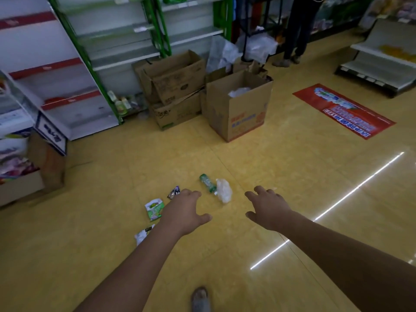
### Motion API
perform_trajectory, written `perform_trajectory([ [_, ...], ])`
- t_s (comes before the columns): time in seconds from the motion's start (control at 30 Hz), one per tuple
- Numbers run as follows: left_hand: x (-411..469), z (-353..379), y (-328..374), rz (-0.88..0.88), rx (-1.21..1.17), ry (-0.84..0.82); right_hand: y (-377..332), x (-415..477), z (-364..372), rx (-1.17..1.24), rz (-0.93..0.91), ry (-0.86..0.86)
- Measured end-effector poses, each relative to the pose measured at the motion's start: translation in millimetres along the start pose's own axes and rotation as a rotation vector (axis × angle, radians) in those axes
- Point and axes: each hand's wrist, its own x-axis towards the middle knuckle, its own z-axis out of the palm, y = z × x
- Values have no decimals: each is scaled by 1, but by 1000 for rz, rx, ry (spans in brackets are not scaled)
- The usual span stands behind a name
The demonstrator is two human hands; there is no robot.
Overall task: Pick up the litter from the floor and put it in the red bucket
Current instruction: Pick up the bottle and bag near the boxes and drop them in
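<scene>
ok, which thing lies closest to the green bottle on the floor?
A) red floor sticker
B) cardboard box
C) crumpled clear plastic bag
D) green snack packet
C: the crumpled clear plastic bag lies right beside the green bottle, while the green snack packet sits well off to the left.
</scene>
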Motion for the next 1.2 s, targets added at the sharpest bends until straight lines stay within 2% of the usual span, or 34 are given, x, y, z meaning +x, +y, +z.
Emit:
perform_trajectory([
  [0.17, 37, -5, -14, -8, -8, -12, -3, 38, -3, -9, -19, -25],
  [0.8, 280, -32, -58, 78, -2, -142, 8, 245, -35, 4, 85, -153],
  [1.2, 352, -2, -69, -31, 46, -293, 41, 339, -18, 51, 32, -259],
])
